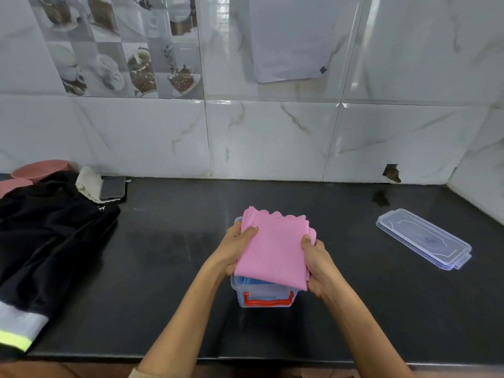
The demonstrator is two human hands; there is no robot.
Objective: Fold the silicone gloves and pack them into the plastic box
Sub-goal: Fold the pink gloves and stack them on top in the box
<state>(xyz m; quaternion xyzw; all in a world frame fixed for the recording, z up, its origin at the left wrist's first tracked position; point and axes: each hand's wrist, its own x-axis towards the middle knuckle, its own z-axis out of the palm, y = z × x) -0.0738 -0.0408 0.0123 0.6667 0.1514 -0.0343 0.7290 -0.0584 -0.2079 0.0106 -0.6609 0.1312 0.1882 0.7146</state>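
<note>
You find no text here that you can read. On the black garment (49, 227) at the left of the frame, a small white mark sits near its upper right edge, just below the phone (113, 187), but it is too small and blurred to make out. The white sheet (289, 36) on the wall at upper centre shows no legible print.

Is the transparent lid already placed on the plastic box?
No, the lid lies flat on the black counter to the right, apart from the plastic box, whose top is open under the pink glove.
</note>
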